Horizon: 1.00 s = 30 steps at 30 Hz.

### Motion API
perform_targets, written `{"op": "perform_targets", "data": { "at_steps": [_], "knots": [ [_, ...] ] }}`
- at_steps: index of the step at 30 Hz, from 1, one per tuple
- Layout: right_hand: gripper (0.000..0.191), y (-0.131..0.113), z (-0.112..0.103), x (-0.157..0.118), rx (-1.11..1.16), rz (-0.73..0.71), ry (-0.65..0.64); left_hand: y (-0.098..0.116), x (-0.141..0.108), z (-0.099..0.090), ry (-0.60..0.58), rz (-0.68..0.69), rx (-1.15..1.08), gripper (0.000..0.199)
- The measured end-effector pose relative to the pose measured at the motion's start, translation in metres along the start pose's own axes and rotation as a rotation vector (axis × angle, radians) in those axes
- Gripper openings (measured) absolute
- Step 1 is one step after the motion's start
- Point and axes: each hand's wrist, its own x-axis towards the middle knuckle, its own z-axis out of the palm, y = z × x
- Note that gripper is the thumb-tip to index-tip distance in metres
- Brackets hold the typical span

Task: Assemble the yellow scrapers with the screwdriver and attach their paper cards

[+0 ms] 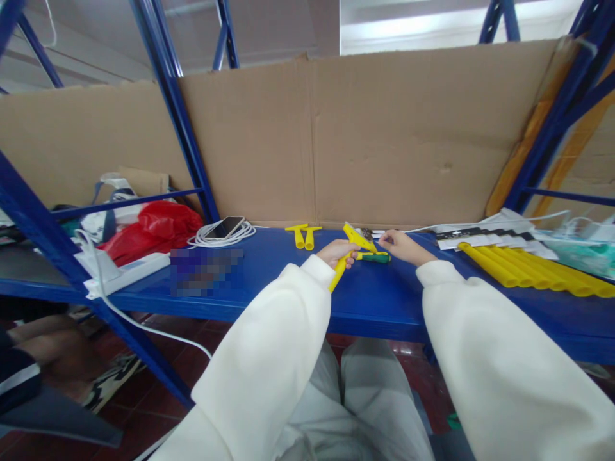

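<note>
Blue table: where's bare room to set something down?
Table is bare between the sleeves, toward the front edge, and between cable coil and two yellow T-shaped pieces. Crowded: yellow tubes at right, red bundle at left; left hand, right hand, yellow tool, green handle mid-table.

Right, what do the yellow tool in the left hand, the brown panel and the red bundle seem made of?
Yellow tool: probably smooth plastic, from its even colour. Brown panel: likely matte cardboard, by its vertical crease. Red bundle: thin plastic or coated fabric, as its glossy crumples suggest.
</note>
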Motion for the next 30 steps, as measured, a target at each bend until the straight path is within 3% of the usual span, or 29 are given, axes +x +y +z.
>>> {"op": "perform_targets", "data": {
  "at_steps": [7, 17, 30],
  "knots": [
    [0.011, -0.020, 0.009, -0.004, 0.201, -0.192, 0.020, 0.002, -0.007, 0.003, -0.027, 0.036, 0.017, 0.020],
    [0.010, -0.015, 0.012, 0.001, 0.242, -0.227, 0.026, 0.000, -0.007, 0.005, 0.000, 0.063, 0.104, 0.021],
    [0.016, -0.018, 0.015, -0.004, 0.444, -0.018, 0.071, 0.000, -0.007, 0.002, -0.060, 0.064, 0.003, 0.021]
  ]
}}
